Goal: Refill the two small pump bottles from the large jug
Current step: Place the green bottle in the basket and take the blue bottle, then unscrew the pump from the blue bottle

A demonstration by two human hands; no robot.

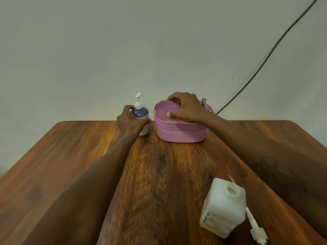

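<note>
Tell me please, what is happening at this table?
A person works at a wooden table. The left hand grips a small pump bottle that stands beside a pink basket. The right hand is over the basket, its fingers loosely curled and holding nothing. The large jug stands open near the person, its white pump lying beside it on the table.

Pink woven-pattern basket (180, 133), blue-and-white pump bottle (141, 117), milky white jug (223, 207), warm brown wood-grain counter (168, 174).

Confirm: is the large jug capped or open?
Open: the large jug shows a bare neck, and a white pump lies beside it on the table.
</note>
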